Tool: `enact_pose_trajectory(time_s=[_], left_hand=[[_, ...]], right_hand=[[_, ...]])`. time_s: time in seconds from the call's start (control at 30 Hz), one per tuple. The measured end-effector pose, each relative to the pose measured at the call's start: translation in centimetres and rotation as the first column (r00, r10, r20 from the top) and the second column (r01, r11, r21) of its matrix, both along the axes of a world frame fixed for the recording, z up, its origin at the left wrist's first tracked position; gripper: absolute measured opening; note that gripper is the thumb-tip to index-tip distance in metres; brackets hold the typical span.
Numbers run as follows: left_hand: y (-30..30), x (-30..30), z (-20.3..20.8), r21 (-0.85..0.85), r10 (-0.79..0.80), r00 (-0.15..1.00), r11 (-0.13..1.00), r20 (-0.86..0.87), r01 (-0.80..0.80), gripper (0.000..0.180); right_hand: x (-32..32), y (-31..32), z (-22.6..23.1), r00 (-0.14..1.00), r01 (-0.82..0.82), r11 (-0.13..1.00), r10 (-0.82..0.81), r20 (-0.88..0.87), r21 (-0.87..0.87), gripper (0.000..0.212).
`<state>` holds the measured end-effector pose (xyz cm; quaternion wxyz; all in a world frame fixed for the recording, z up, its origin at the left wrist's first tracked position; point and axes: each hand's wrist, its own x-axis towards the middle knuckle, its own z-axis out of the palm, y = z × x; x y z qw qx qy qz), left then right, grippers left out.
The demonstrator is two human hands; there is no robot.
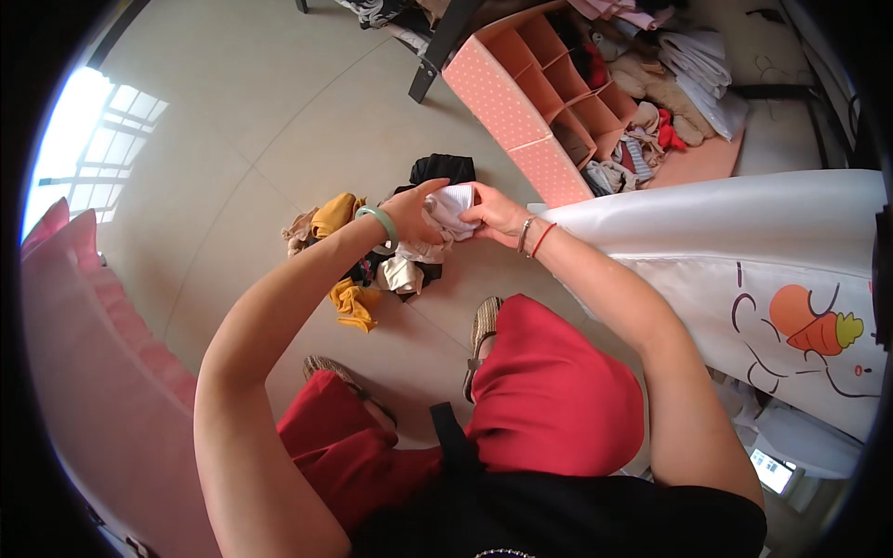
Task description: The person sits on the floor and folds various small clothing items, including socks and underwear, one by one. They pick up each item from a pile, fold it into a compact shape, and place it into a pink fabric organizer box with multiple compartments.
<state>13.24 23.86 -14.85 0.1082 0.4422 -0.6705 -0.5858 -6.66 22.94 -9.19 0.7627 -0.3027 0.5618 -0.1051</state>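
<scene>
Over a small heap of clothing on the tiled floor, a small white garment with fine stripes [453, 202] is held between my two hands; its exact kind is unclear. My left hand [415, 212], with a pale green bangle at the wrist, grips its left side. On the opposite edge the fingers of my right hand [499, 218] are pinched. Beneath and around lie a rolled mustard cloth [337, 215], a crumpled yellow cloth [353, 305], a cream cloth [400, 275] and a folded black cloth [443, 168]. My left hand and forearm hide part of the heap.
A pink dotted organizer box [512, 116] with compartments stands at the far right, partly filled with clothes [642, 139]. White fabric with a carrot print [744, 270] hangs at the right. Pink ruffled fabric [112, 353] is at the left. A dark furniture leg [426, 82] stands beyond.
</scene>
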Motion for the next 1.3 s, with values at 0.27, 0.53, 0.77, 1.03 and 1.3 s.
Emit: enact_pose_trajectory(time_s=[0.27, 0.53, 0.77, 1.03, 1.3], left_hand=[[0.3, -0.1, 0.4, -0.052, -0.062, 0.958, 0.995, 0.281, 0.079, 0.105], [-1.7, 0.5, 5.6, -0.006, -0.138, 0.875, 0.987, 0.463, 0.159, 0.1], [-4.7, -0.8, 8.8, -0.376, -0.006, 0.972, 0.922, 0.233, 0.096, 0.047], [-5.7, -8.4, 14.8, -0.616, 0.019, 0.997, 0.785, -0.075, -0.061, 0.014], [-4.6, -9.5, 14.7, -0.701, -0.032, 0.989, 0.709, -0.144, -0.079, 0.017]], right_hand=[[0.7, -0.3, -3.2, 0.727, -0.568, 0.788, 0.347, -0.592, -0.236, 0.077], [1.9, -0.8, 1.0, 0.568, -0.758, 0.508, 0.207, -0.796, -0.409, 0.058], [3.1, -2.6, 10.5, 0.902, -0.22, 0.584, -0.184, -0.391, -0.781, 0.024], [-10.7, -11.0, 11.6, 0.474, -0.521, 0.56, -0.437, -0.764, -0.644, 0.026], [-15.8, -16.7, 5.2, 0.331, -0.561, 0.819, 0.088, -0.94, -0.121, 0.04]])
